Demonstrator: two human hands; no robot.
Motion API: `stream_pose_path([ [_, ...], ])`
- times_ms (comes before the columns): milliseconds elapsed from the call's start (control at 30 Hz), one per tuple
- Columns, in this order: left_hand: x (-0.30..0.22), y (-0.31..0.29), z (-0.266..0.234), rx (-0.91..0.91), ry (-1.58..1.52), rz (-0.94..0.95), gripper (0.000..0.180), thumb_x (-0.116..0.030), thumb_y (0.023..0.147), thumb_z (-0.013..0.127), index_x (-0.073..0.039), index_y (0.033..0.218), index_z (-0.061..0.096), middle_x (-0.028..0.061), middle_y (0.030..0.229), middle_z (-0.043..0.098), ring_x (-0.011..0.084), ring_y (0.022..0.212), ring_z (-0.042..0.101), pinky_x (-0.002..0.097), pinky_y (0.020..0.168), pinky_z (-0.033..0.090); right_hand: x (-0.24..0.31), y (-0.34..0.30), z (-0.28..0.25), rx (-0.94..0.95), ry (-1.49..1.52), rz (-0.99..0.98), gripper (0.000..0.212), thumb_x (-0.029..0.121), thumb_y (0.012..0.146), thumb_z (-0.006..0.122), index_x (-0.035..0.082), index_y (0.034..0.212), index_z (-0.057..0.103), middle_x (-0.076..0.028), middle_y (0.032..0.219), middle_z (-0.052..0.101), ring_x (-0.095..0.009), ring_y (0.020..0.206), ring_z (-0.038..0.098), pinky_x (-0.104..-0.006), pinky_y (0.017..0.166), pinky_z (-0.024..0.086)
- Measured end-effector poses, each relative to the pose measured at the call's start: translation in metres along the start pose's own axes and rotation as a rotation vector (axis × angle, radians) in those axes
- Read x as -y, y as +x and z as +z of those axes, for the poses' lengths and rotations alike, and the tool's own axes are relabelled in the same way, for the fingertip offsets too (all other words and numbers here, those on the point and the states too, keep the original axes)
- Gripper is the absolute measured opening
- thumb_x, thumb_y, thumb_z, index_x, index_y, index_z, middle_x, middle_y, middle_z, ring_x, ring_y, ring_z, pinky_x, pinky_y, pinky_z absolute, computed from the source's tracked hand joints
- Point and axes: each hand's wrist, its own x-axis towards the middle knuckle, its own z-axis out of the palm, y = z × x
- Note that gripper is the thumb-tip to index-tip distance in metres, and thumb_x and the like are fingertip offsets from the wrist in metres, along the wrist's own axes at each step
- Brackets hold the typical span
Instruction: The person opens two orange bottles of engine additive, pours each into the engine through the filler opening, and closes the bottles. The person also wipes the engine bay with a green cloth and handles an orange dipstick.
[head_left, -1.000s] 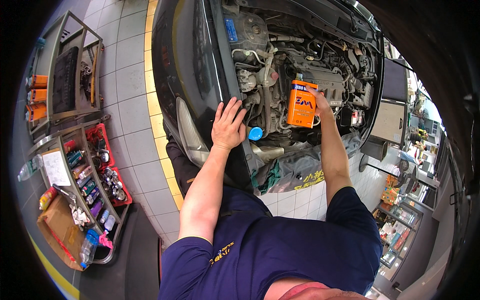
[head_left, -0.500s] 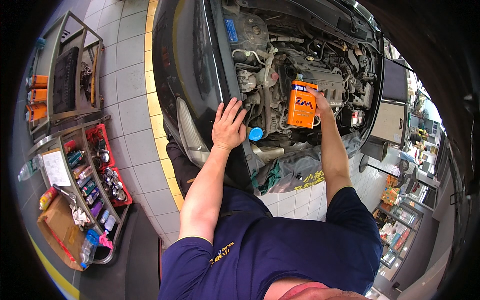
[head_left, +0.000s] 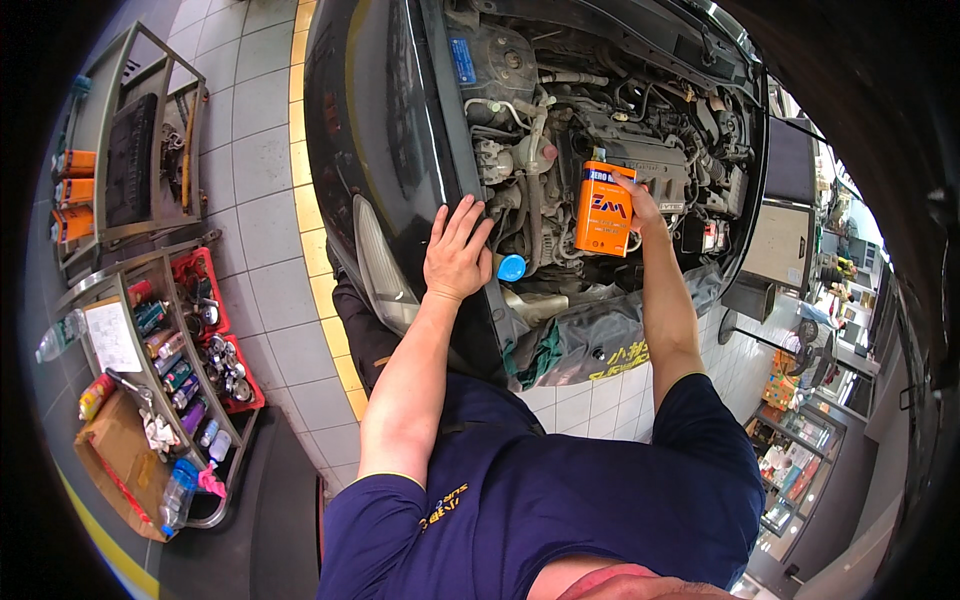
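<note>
Orange oil can (head_left: 604, 210), rectangular with a blue band near its top, stood tipped upside down over the engine (head_left: 620, 150) in the upper middle of the frame, its neck end pointing up-frame into the engine bay. The right hand (head_left: 640, 205) wrapped around the can's right edge, fingers closed on it and thumb behind, the bare forearm running down toward the lower right. Whether oil was actually flowing could not be made out from this angle.

The left hand (head_left: 457, 255) lay flat and open, fingers spread, pressed on the black fender edge (head_left: 400, 150) of the car just left of the engine bay, holding nothing. A blue round cap (head_left: 511, 267) sat just right of that hand, low in the bay. A grey fender cover (head_left: 590, 345) with yellow print hung over the front of the car below the can.

The person's navy short-sleeved shirt (head_left: 560, 490) filled the lower middle of the frame. At the left, on the grey tiled floor (head_left: 260, 220) edged by a yellow line, stood a metal tool cart (head_left: 130, 330) holding a red tray of sockets, cans and bottles, with a second cart (head_left: 120, 150) above it in the upper left carrying more orange cans.
</note>
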Motion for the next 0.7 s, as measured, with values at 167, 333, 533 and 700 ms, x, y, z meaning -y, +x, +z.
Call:
stream_pose_path([
  [167, 0.0006, -0.0003, 0.0002, 0.006, -0.005, -0.002, 0.045, -0.013, 0.085, 0.070, -0.010, 0.129, 0.080, 0.0093, 0.156, 0.069, 0.0286, 0.162, 0.053, 0.0551, 0.138, 0.033, 0.0001, -0.0017, 0.0010, -0.038, -0.016, -0.006, 0.043, 0.041, 0.103, 0.090, 0.006, 0.124, 0.078, -0.008, 0.111, 0.086, -0.022, 0.093, 0.084, -0.0425, 0.082, 0.071],
  [333, 0.0004, -0.0002, -0.0002, 0.008, -0.003, -0.001, 0.045, -0.013, 0.085, 0.070, -0.010, 0.129, 0.080, 0.0095, 0.157, 0.069, 0.0288, 0.161, 0.053, 0.0552, 0.138, 0.033, 0.0002, 0.0003, -0.0004, -0.007, -0.004, -0.001, 0.042, 0.040, 0.103, 0.090, 0.006, 0.123, 0.078, -0.008, 0.110, 0.086, -0.021, 0.092, 0.084, -0.0420, 0.081, 0.071],
  [533, 0.0006, -0.0003, 0.0004, 0.008, -0.005, -0.001, 0.044, -0.013, 0.085, 0.070, -0.010, 0.128, 0.080, 0.0096, 0.156, 0.069, 0.0287, 0.161, 0.053, 0.0553, 0.138, 0.033, 0.0000, 0.0021, -0.0020, 0.002, 0.013, 0.012, 0.040, 0.040, 0.104, 0.089, 0.006, 0.122, 0.078, -0.008, 0.109, 0.086, -0.021, 0.091, 0.084, -0.0416, 0.081, 0.071],
  [700, 0.0007, -0.0005, 0.0004, 0.010, -0.004, -0.002, 0.045, -0.014, 0.085, 0.070, -0.010, 0.128, 0.080, 0.0095, 0.156, 0.069, 0.0285, 0.161, 0.053, 0.0553, 0.138, 0.033, -0.0011, 0.0047, -0.0060, 0.036, 0.018, 0.015, 0.042, 0.039, 0.103, 0.090, 0.006, 0.126, 0.077, -0.010, 0.114, 0.085, -0.025, 0.097, 0.083, -0.0456, 0.087, 0.071],
])
